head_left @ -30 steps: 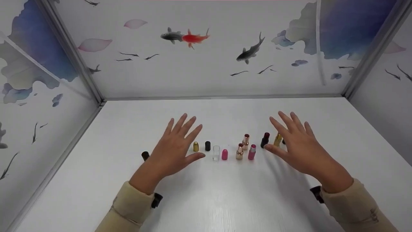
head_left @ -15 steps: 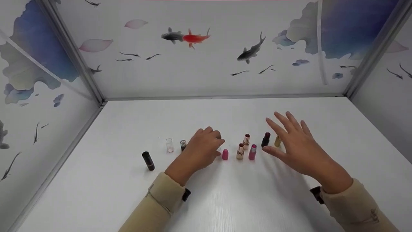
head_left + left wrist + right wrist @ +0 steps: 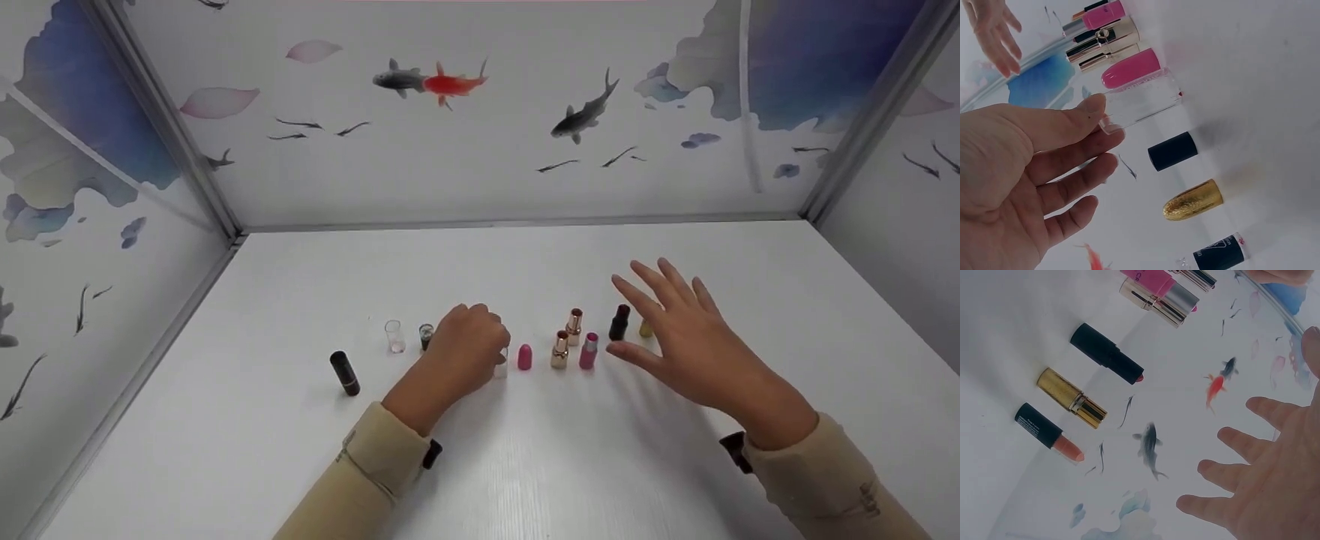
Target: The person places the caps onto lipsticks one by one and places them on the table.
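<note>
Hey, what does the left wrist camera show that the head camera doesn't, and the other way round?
Only the left wrist view shows the gold cap and small black cap; the left hand blocks them in the head view.

Only the head view shows the tall black tube at far left and the tan sleeves.

Both show the left hand pinching a clear cap, the pink rounded cap and the spread right hand.

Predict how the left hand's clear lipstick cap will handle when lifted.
The clear lipstick cap looks smooth and glossy, so it may slip from the left hand. See-through and apparently hollow, it's probably light but stiff. Standing tall and narrow, it could tip if nudged.
</note>
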Demonstrator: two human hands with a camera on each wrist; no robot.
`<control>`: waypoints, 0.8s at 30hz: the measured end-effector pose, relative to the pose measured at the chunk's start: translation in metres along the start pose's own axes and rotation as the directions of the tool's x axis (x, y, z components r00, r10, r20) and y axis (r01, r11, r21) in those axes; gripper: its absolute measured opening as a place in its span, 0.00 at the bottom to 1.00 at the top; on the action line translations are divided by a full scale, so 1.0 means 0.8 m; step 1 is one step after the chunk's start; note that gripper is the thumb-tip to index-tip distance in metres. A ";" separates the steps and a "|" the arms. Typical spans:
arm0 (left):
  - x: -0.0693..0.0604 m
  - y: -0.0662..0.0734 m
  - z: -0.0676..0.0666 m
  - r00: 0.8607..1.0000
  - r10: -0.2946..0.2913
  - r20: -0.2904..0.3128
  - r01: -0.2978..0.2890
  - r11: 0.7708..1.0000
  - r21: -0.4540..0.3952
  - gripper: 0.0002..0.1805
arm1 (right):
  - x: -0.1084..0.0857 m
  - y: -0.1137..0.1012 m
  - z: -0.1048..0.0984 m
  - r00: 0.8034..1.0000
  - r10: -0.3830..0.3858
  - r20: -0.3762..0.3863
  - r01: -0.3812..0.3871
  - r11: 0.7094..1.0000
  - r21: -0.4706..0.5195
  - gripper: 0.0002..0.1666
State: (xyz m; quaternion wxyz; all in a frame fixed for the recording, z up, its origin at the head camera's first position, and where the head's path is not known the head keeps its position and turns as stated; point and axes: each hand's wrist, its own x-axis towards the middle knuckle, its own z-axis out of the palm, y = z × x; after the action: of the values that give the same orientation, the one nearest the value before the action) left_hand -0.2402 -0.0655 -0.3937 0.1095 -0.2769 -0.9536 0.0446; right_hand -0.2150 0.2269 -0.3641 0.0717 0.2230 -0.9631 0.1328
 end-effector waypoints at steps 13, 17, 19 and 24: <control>-0.005 0.004 -0.010 0.996 -0.020 0.090 0.019 1.000 0.015 0.08 | 0.061 -0.051 0.006 0.986 -0.138 -0.091 0.144 0.988 0.055 0.47; -0.005 0.005 -0.016 0.991 -0.019 0.130 0.022 1.000 -0.019 0.10 | 0.078 -0.065 0.001 0.989 -0.137 -0.063 0.143 0.984 0.103 0.44; -0.005 0.006 -0.018 0.991 -0.012 0.131 0.016 0.999 -0.028 0.10 | 0.080 -0.068 0.002 0.993 -0.119 -0.021 0.121 0.987 0.108 0.42; -0.009 0.004 -0.016 0.994 -0.005 0.113 0.008 1.000 -0.027 0.09 | 0.080 -0.067 0.018 0.993 -0.108 0.053 0.106 0.994 0.039 0.35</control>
State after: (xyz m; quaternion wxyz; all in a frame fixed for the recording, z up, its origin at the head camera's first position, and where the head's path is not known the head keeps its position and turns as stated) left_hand -0.2299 -0.0665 -0.3829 0.0520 -0.2723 -0.9597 0.0468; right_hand -0.2491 0.1501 -0.3530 0.0482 0.2792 -0.9488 0.1398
